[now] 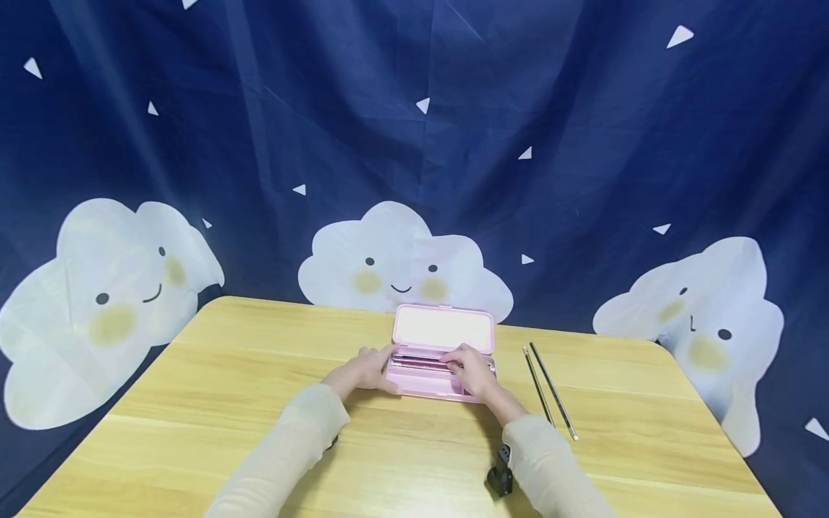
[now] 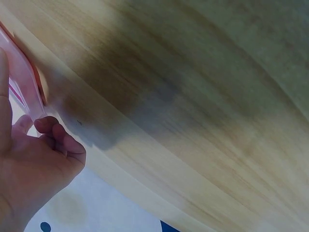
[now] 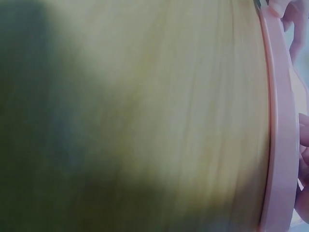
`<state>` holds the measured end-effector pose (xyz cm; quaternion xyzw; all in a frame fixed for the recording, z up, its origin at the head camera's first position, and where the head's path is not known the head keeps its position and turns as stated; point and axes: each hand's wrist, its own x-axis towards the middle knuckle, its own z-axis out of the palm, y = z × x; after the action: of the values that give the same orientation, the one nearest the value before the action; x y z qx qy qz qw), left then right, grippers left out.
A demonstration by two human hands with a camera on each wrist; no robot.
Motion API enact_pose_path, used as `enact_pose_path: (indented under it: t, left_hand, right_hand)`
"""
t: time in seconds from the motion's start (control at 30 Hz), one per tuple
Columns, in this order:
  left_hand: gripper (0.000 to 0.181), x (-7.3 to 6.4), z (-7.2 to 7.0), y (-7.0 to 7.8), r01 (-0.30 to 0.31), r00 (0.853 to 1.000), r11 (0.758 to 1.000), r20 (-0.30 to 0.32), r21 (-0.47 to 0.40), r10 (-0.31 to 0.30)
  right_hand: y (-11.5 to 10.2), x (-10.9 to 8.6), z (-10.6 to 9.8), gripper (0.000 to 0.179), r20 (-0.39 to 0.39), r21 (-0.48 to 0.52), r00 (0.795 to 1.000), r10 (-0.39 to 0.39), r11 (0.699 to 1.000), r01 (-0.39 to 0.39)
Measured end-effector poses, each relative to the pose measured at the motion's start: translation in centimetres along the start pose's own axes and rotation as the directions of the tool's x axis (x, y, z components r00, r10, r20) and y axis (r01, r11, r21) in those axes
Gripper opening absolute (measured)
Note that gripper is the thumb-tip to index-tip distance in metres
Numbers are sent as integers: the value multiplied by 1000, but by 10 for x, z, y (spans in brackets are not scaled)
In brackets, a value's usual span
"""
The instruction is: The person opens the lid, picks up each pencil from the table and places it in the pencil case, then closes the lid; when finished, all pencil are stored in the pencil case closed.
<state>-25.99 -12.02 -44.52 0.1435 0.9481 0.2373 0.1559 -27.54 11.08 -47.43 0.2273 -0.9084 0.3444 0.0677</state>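
Note:
A pink pencil case (image 1: 424,385) lies on the table with its lid (image 1: 443,329) raised toward the back. My left hand (image 1: 369,368) grips the case's left end, thumb at the front corner and fingers farther back. Inside the case, my right hand (image 1: 471,370) pinches a dark pencil (image 1: 421,363) lying lengthwise among others; the fingertips partly cover it. The left wrist view has the left hand (image 2: 41,159) against the pink case (image 2: 24,77). In the right wrist view, the case wall (image 3: 282,121) hides most of the right hand's curled fingers (image 3: 304,150).
Two dark pencils (image 1: 553,388) lie on the wooden table (image 1: 648,417) to the right of the case, close to my right forearm. Behind the table hangs a dark blue curtain (image 1: 363,129) with smiling clouds. A black wrist device (image 1: 500,475) sits under the right sleeve.

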Motion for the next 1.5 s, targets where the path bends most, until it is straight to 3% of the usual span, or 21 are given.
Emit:
enact_pose_path:
  t: [0.4, 0.6, 1.2, 1.5]
  left_hand:
    - [94, 0, -2, 5, -8, 1000, 1000, 17, -11, 8]
    - [94, 0, 0, 6, -26, 999, 999, 21, -22, 26]
    - [93, -1, -1, -2, -8, 1000, 1000, 25, -26, 9]
    - [93, 0, 0, -2, -25, 1000, 1000, 11, -13, 26]
  right_hand:
    - [1, -3, -3, 16, 2, 27, 1000, 8, 1000, -8]
    - [5, -11, -11, 18, -26, 91, 996, 81, 993, -79]
    - [25, -38, -50, 24, -38, 201, 992, 118, 974, -108]
    - [40, -47, -74, 22, -71, 136, 993, 97, 987, -87]
